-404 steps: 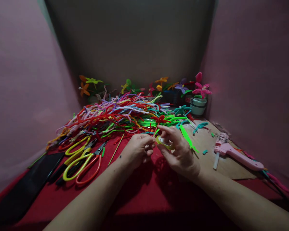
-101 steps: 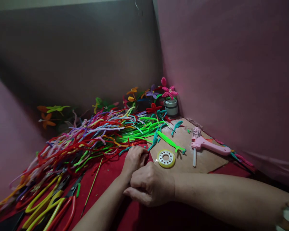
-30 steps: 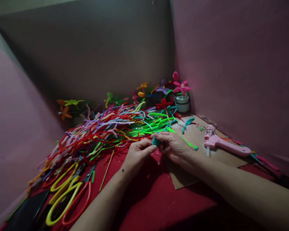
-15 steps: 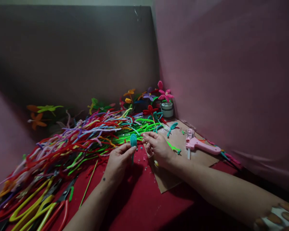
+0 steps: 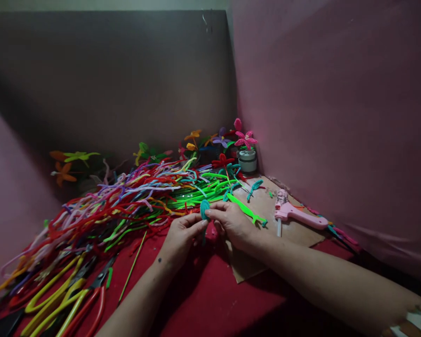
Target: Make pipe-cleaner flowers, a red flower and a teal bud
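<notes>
The teal, oval, fuzzy-wire piece (image 5: 205, 209), pinched at its base by the left hand (image 5: 182, 236) and at its right edge by the right hand (image 5: 233, 225) above the dark-red cloth (image 5: 210, 295), is probably best shaped lightly, its base kept steady.

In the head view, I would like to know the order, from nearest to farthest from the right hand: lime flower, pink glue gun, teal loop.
1. Teal loop: touching the right hand, at its left side.
2. Pink glue gun: to its right, on the board.
3. Lime flower: far left, at the back.
</notes>
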`<state>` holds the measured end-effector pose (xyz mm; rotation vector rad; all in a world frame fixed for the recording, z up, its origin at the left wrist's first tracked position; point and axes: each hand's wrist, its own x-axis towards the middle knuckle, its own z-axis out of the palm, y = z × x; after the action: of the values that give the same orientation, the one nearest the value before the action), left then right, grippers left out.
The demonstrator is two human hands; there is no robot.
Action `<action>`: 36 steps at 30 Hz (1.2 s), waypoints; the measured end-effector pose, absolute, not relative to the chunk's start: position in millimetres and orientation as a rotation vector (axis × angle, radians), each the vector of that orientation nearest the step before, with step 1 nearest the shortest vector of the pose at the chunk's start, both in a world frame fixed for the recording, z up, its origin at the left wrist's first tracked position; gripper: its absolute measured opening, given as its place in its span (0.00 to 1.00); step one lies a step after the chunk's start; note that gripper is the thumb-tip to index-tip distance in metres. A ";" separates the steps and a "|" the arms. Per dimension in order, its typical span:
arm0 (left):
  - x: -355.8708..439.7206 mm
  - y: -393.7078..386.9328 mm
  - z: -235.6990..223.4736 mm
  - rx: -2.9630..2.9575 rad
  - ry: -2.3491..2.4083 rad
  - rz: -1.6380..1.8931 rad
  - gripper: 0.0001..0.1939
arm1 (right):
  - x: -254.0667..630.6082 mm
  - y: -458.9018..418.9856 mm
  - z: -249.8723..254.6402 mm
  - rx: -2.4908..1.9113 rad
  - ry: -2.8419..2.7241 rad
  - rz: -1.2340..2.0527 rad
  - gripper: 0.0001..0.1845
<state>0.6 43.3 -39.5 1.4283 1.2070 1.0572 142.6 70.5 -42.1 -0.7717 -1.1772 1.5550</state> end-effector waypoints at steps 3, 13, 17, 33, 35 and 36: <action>2.4 42.9 -39.1 1.410 1.235 1.024 0.12 | 142.3 71.7 -46.1 -0.767 -1.193 1.531 0.09; 0.7 47.5 -42.6 1.333 1.165 1.104 0.12 | 165.8 82.9 -19.9 -0.736 -1.074 1.331 0.13; 3.1 47.7 -43.5 1.316 1.210 1.100 0.12 | 205.9 74.6 -5.7 -0.815 -1.099 1.048 0.10; 17.0 36.0 -35.5 1.543 1.318 1.336 0.07 | 209.1 24.7 -30.2 -1.000 -1.410 1.133 0.24; 17.4 36.7 -39.4 1.677 1.331 1.424 0.05 | 186.1 32.8 -24.3 -0.935 -1.535 1.043 0.24; 17.1 37.6 -41.2 1.727 1.343 1.454 0.04 | 176.8 36.9 -22.4 -0.914 -1.581 0.947 0.21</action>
<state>17.1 37.6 -41.2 1.7267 1.3426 1.4535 176.8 36.9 -22.4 -0.9140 -1.5810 0.9466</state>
